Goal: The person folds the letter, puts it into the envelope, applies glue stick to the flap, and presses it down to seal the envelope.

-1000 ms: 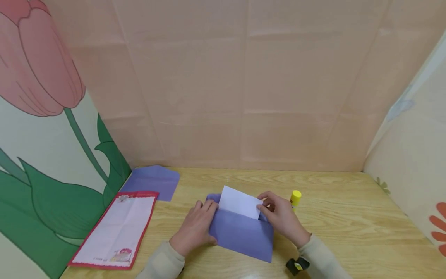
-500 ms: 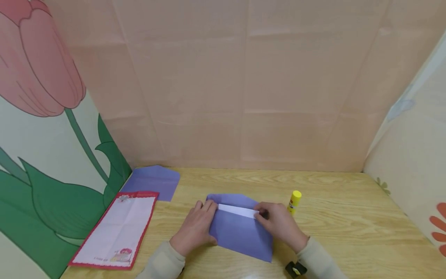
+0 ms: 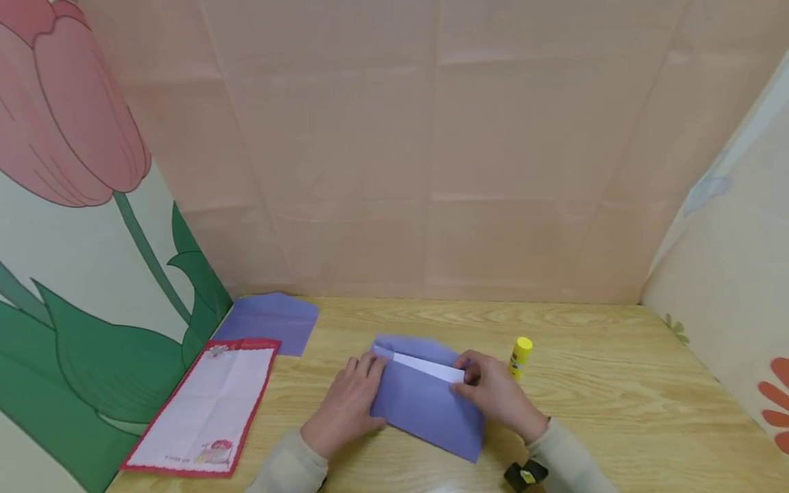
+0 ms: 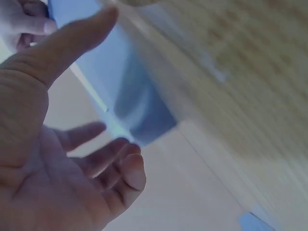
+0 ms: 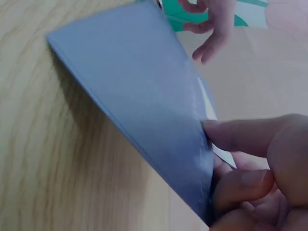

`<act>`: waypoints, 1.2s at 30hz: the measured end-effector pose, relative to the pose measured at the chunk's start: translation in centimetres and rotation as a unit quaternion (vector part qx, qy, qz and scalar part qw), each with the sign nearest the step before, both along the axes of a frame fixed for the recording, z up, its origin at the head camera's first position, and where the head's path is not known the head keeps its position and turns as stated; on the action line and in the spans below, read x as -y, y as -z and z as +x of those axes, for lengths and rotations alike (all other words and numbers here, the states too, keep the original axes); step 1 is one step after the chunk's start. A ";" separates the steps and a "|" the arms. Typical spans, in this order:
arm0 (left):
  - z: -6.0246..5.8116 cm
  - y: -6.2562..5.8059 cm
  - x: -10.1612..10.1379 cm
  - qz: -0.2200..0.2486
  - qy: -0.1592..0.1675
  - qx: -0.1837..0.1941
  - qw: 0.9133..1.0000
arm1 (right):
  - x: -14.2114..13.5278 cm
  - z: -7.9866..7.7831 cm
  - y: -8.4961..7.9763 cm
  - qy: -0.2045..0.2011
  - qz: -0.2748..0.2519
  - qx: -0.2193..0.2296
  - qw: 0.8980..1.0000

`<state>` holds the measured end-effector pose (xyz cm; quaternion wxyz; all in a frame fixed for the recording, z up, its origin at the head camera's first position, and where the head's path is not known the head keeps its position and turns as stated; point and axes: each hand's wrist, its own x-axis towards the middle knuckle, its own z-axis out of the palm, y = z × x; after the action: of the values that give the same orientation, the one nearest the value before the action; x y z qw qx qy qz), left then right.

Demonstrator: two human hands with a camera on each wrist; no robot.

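Note:
A purple envelope (image 3: 425, 411) lies tilted between my hands, its flap raised at the far side. Only a narrow strip of the folded white paper (image 3: 431, 368) shows at its mouth. My right hand (image 3: 493, 392) pinches the envelope's right edge by the mouth; in the right wrist view the thumb (image 5: 240, 134) presses on its front. At the left edge is my left hand (image 3: 348, 404), its fingers spread and loosely bent. The right wrist view shows a gap between this left hand (image 5: 211, 24) and the envelope.
A yellow glue stick (image 3: 520, 356) stands behind my right hand. To the left lies a red-bordered sheet of letter paper (image 3: 206, 404), overlapping a second purple envelope (image 3: 277, 318). A black strap (image 3: 524, 474) sits by the right sleeve. Walls enclose the wooden table (image 3: 616, 397).
The white paper has slid down into the envelope, from mostly showing to a thin strip. My right hand has shifted from the paper to the envelope's edge. The envelope has tilted slightly.

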<state>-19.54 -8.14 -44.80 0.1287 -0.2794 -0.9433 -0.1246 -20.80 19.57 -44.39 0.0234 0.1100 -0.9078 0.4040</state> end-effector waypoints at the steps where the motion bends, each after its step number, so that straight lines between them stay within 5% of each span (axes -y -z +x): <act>1: 0.0 0.0 0.0 0.011 -0.007 -0.004 1.000 | -0.1 -0.1 0.0 0.013 -0.012 0.002 1.000; 6: -0.2 -0.1 -0.1 0.113 -0.066 -0.015 0.991 | -0.3 -0.4 0.0 0.061 -0.050 -0.008 0.997; 11: -0.5 -0.4 -0.1 0.249 -0.110 0.017 0.962 | -0.2 -0.3 -0.1 0.095 -0.094 -0.017 0.991; 18: -0.7 -0.7 -0.1 0.362 -0.051 0.212 0.906 | 0.4 -0.2 -0.3 0.141 -0.189 -0.004 0.972; 26: -1.1 -0.4 -1.2 0.437 0.007 0.273 0.857 | 1.4 0.1 -0.4 0.150 -0.258 0.042 0.953; 31: -1.3 -0.5 -1.4 0.444 0.011 0.269 0.855 | 1.8 0.4 -0.3 0.114 -0.259 0.013 0.959; 36: -1.2 -0.8 -1.1 0.432 0.015 0.273 0.860 | 1.6 0.5 -0.2 0.078 -0.173 -0.084 0.978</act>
<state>-20.70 -7.01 -44.01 -0.0278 -0.1646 -0.7882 -0.5923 -20.33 17.97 -44.22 0.1494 0.0666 -0.8246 0.5415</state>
